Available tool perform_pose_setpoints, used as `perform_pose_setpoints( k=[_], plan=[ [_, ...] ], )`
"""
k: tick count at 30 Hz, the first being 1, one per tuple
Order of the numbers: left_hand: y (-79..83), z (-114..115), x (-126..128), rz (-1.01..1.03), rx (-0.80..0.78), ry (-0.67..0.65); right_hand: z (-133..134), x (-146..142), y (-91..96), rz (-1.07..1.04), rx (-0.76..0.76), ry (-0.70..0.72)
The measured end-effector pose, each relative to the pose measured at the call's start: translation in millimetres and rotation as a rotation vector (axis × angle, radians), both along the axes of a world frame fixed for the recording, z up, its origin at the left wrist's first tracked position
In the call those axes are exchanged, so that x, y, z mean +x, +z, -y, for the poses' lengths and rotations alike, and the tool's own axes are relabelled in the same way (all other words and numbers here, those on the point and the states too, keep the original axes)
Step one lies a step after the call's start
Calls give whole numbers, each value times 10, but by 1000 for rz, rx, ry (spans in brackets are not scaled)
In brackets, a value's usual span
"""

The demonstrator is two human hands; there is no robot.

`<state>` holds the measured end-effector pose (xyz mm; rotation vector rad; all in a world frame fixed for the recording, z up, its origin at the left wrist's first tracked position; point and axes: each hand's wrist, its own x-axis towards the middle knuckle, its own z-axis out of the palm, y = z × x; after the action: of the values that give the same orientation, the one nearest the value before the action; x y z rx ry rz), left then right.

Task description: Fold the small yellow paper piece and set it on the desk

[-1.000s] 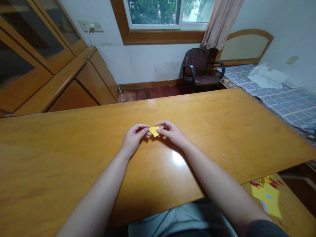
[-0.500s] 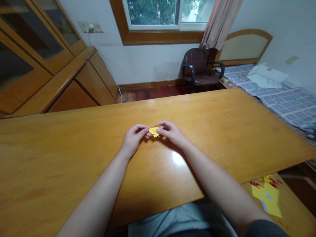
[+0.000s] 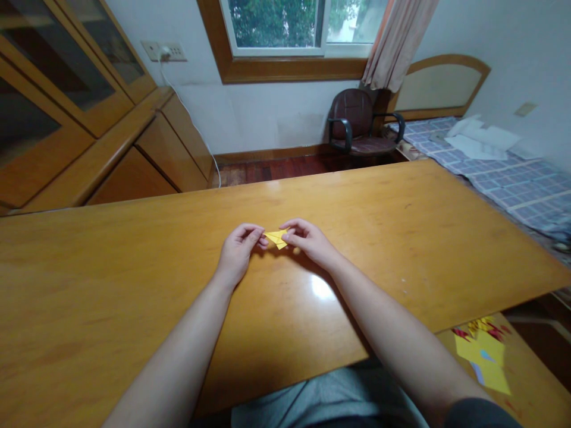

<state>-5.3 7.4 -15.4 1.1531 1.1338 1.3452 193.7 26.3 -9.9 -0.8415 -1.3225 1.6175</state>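
A small piece of folded yellow paper [image 3: 277,239] is held between my two hands, just above the wooden table [image 3: 147,285]. My left hand [image 3: 239,246] pinches its pointed left tip between thumb and forefinger. On the other side, my right hand [image 3: 307,239] grips the wider right end, thumb on top and fingers behind. Crease lines cross the paper's face, and a corner points down toward me. The fingers cover part of its right end.
At the lower right, a lower wooden surface [image 3: 535,371] bears yellow paper sheets [image 3: 486,356] and several red and yellow folded pieces [image 3: 482,326]. Beyond the table stand a brown armchair [image 3: 352,119], a bed [image 3: 508,172] and a wooden cabinet [image 3: 134,137].
My left hand has shifted slightly left, so more of the paper's pointed left tip shows. The right hand stays almost in place.
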Motion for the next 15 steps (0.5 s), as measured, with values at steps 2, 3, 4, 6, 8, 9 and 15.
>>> perform_pose_setpoints(
  k=[2,3,4,6,8,9,15],
  plan=[
    [9,-3,5,25,-7,16,1,-3,0,-1,-2,-1],
    [17,-2,8,42,-13,19,2,-4,0,-1,-3,-2],
    [26,1,11,57,-18,18,3,-5,2,-2,-3,-2],
    [40,10,15,70,-21,5,6,-4,5,0,-1,-1],
    [46,21,16,52,-17,-26,8,-3,6,5,2,1],
    [48,26,16,37,-19,-45,8,-2,4,8,3,1],
    [47,36,22,-23,-71,-104,2,-13,-23,9,29,4]
  ],
)
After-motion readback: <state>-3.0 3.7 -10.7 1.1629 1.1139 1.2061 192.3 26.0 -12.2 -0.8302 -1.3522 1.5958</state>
